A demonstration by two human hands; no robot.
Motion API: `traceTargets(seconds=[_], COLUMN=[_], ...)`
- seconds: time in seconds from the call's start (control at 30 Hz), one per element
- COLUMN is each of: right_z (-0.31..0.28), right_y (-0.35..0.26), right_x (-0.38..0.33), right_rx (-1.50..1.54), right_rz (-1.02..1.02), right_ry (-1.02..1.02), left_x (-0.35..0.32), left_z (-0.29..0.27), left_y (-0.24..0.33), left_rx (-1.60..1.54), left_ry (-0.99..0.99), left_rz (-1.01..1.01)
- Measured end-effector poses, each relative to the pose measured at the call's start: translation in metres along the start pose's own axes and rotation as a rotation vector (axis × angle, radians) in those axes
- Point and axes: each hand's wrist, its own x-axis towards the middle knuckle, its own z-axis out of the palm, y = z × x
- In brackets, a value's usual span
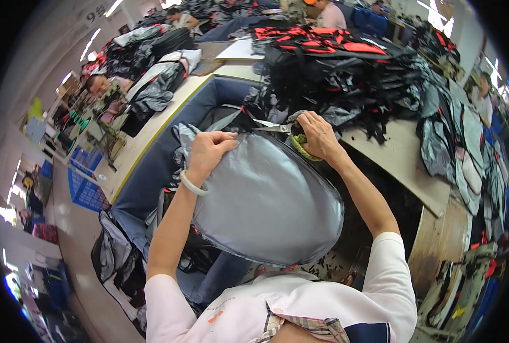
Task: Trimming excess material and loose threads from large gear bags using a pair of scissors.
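A large rounded silver fabric panel (269, 197) with dark piped edging hangs in front of me. My left hand (209, 153) pinches its upper left edge between thumb and fingers; a pale bangle circles that wrist. My right hand (318, 137) is closed around a pair of scissors (278, 128) with green wrapping on the handle. The blades point left, spread slightly, at the panel's top edge. A grey strap (225, 120) runs up from near my left fingers to dark fabric. Whether the blades touch any material, I cannot tell.
A blue padded fabric trough (151, 154) runs beside a pale worktable (177, 111). Black, silver and red pieces (346, 74) are heaped on the far table. Sewing machines stand left (86, 123) and lower right (460, 280). Several other people work farther off. Dark scraps litter the floor.
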Motion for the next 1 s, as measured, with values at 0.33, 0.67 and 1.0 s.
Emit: traceTargets(seconds=[0.33,0.67,1.0], right_z=[-0.026,-0.004,0.018], right_y=[-0.005,0.014,-0.020], right_x=[0.028,0.017,-0.192], right_rx=[-0.074,0.039,0.866], right_rz=[-0.184,-0.260,0.915], right_ry=[-0.110,-0.091,0.265], left_x=[-0.002,-0.004,-0.046], left_z=[0.000,0.006,0.036], left_y=[-0.006,-0.009,0.002], left_rx=[-0.085,0.000,0.614], left_ry=[0.044,0.062,0.410], left_rz=[0.013,0.068,-0.060])
